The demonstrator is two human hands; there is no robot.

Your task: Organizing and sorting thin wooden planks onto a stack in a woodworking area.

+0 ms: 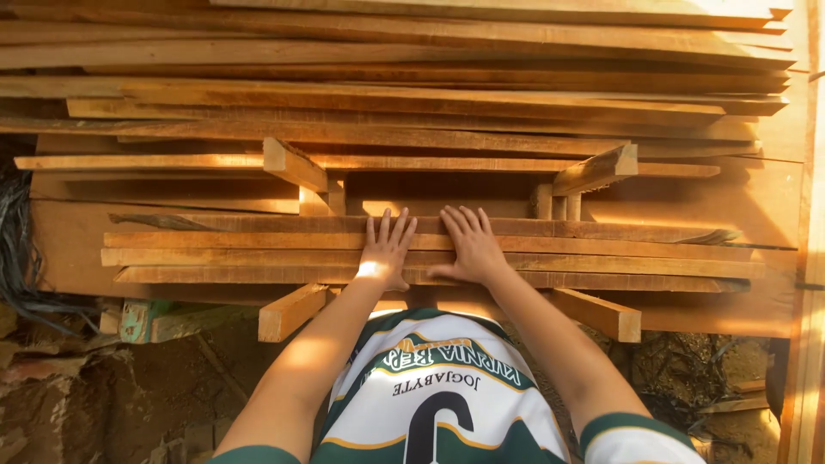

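Head view, looking down: both hands flat on a layer of long wooden planks [601,249] running left to right. Left hand [386,249] open, fingers spread, palm down on the planks. Right hand [471,247] also open, palm down, just beside the left, nearly touching at the thumbs. Neither hand grips anything. The planks lie side by side across two wooden crossbars: left crossbar [290,313] and right crossbar [601,314], whose ends stick out toward the person. Behind, a big stack of lumber [412,94] fills the top of the frame. Dark cables [15,249] at far left. Dirt ground [112,395] below left. Person wears a white and green jersey [438,404].
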